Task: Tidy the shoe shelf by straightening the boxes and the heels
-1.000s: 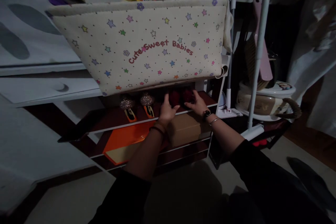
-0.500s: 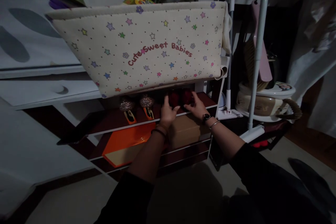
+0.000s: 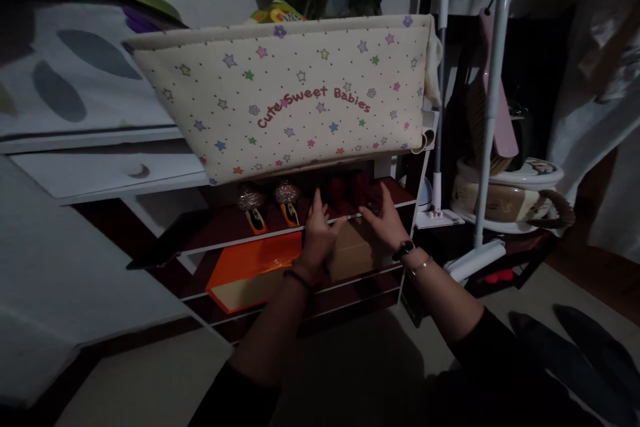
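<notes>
A pair of dark red shoes [image 3: 347,188] sits on the upper board of the shoe rack [image 3: 215,230], dim and partly in shadow. Just left of them and a little in front is my left hand [image 3: 323,230], fingers stretched out. My right hand [image 3: 386,219] is on their other side, thumb and fingers apart. Neither hand holds anything. Farther left on the same board stands a pair of glittery shoes [image 3: 287,199] with orange and black insoles.
Above the board hangs a cream fabric bin [image 3: 300,93] with stars and lettering. Below lie an orange box [image 3: 250,267] and a brown cardboard box [image 3: 355,250]. At right stand a white pole [image 3: 487,147], a pink-handled brush [image 3: 500,107] and a lidded pot [image 3: 500,197].
Both hands have drawn back from the dark red shoes toward me and opened wider. The shoes stay on the board. My view has shifted slightly.
</notes>
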`<act>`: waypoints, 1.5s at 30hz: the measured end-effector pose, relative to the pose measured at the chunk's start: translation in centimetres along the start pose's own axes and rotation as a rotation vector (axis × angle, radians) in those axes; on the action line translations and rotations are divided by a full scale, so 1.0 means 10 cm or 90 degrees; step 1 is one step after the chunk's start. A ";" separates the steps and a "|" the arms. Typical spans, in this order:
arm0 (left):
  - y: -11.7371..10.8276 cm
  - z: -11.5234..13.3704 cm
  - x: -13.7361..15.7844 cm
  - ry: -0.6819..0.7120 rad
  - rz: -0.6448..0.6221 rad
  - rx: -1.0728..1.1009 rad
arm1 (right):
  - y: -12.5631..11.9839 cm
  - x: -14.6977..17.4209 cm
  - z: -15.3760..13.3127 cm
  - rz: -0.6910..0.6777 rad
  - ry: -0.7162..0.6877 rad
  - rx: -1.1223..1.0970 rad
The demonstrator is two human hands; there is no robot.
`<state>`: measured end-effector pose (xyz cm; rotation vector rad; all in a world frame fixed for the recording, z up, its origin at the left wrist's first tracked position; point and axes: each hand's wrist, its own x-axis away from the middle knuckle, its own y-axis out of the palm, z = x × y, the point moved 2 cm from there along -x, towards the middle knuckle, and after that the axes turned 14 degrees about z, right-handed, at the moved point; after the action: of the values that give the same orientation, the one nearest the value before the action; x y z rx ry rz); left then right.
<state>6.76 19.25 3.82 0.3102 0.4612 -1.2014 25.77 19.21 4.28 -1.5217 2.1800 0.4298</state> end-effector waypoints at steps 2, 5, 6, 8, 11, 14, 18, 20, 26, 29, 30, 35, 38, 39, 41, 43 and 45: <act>-0.22 0.06 0.35 0.027 -0.021 -0.002 | -0.08 0.32 -0.05 0.045 0.051 -0.060; -0.54 0.10 0.87 -0.010 -0.023 0.014 | -0.12 0.83 -0.11 0.111 0.150 -0.195; -0.63 0.11 0.99 -0.046 -0.010 0.025 | -0.10 0.99 -0.14 0.129 0.189 -0.237; -0.76 0.13 1.16 -0.107 0.050 0.049 | -0.01 1.24 -0.21 0.141 0.281 -0.333; -0.82 0.21 1.25 -0.191 0.107 0.137 | 0.22 1.48 -0.34 0.093 0.444 -0.478; -0.80 0.32 1.26 -0.307 0.070 0.298 | 0.40 1.56 -0.48 0.004 0.562 -0.571; -0.84 0.51 1.25 -0.333 -0.006 0.484 | 0.47 1.52 -0.70 -0.142 0.554 -0.651; -0.90 0.62 1.25 -0.286 -0.050 0.522 | 0.43 1.48 -0.85 -0.219 0.479 -0.672; -1.04 1.08 1.42 -0.114 -0.273 0.590 | 0.16 1.49 -1.16 -0.375 0.259 -0.657; -1.07 1.18 1.52 -0.085 -0.334 0.592 | 0.07 1.54 -1.17 -0.397 0.219 -0.653; -1.07 1.18 1.54 -0.086 -0.336 0.586 | 0.05 1.55 -1.15 -0.402 0.214 -0.654; -1.07 1.18 1.56 -0.105 -0.330 0.576 | -0.01 1.57 -1.11 -0.414 0.210 -0.663; -1.07 1.20 1.57 -0.095 -0.332 0.575 | -0.05 1.56 -1.12 -0.419 0.209 -0.664; -1.07 1.20 1.57 -0.091 -0.334 0.573 | -0.06 1.56 -1.12 -0.419 0.209 -0.664; -1.07 1.20 1.58 -0.088 -0.337 0.569 | -0.07 1.55 -1.12 -0.420 0.210 -0.665; -1.07 1.21 1.59 -0.085 -0.339 0.567 | -0.08 1.55 -1.12 -0.419 0.211 -0.666; -1.08 1.22 1.59 -0.081 -0.337 0.568 | -0.09 1.55 -1.13 -0.412 0.214 -0.665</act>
<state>3.32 -3.07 6.55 0.9045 -0.1545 -1.8986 20.00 0.92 5.81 -2.8706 1.5068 1.2563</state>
